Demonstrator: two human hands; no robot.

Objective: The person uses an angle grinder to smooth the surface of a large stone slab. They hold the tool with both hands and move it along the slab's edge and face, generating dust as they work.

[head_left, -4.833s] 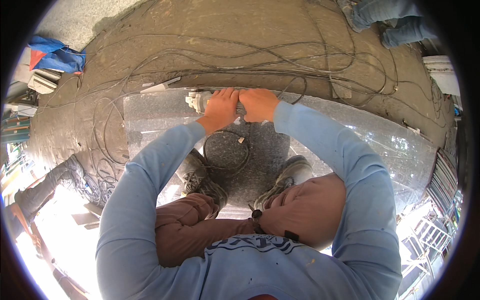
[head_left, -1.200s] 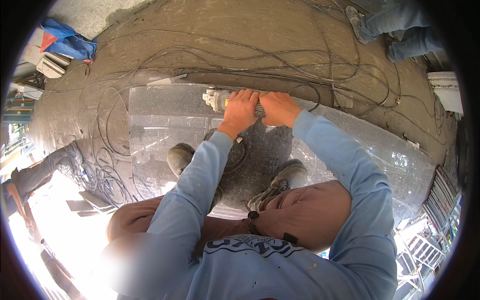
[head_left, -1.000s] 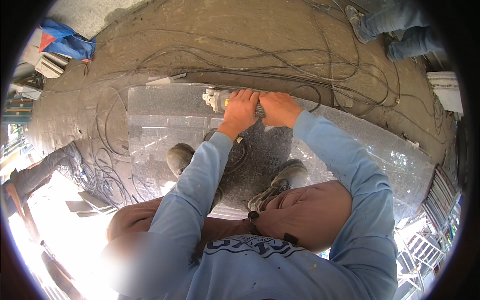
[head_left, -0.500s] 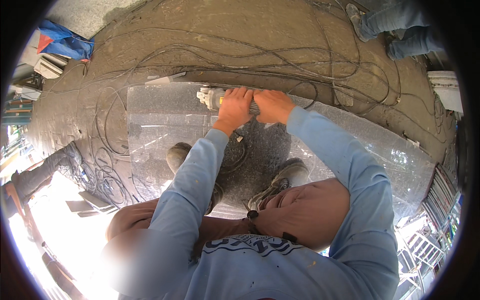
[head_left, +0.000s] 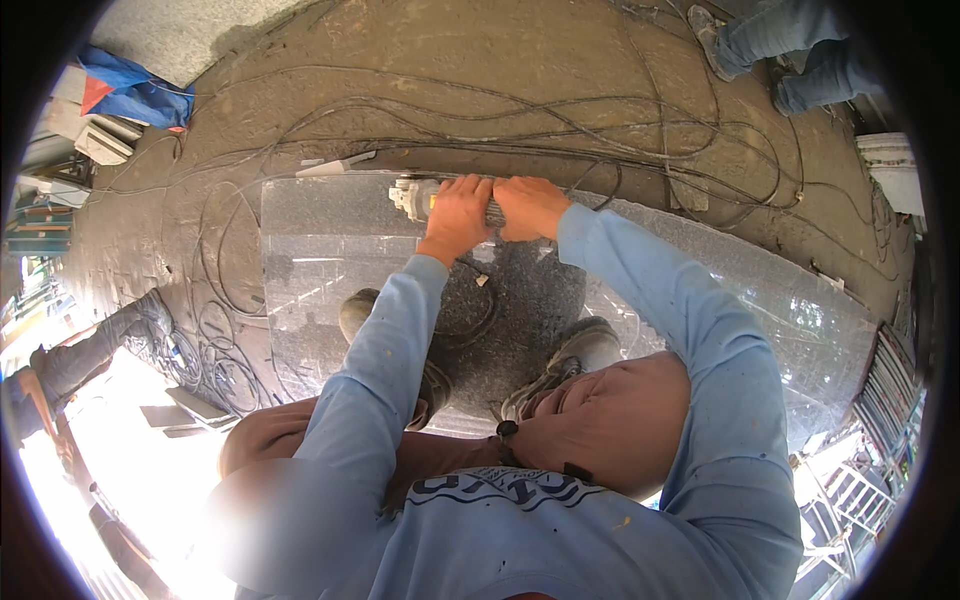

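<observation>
A grey-and-white angle grinder (head_left: 408,199) lies along the far edge of a grey speckled stone slab (head_left: 325,222), its metal head pointing left. My left hand (head_left: 458,216) is closed round the body just behind the head. Close beside it, my right hand (head_left: 527,209) wraps the rear end. The hands cover most of the tool, and its disc cannot be made out. My boots (head_left: 583,350) are on the slab, between my bent knees. A small pale chip (head_left: 482,280) rests on the stone below my hands.
Black cables (head_left: 560,150) loop over the muddy floor beyond the slab; more cable coils (head_left: 222,360) lie left. Another person's legs (head_left: 790,50) stand at far right. A blue tarp (head_left: 140,88) sits at far left, and metal frames (head_left: 860,500) at lower right.
Both hands and the grinder have shifted slightly left along the slab's far edge. The grip stays the same, and the whole view has moved a little.
</observation>
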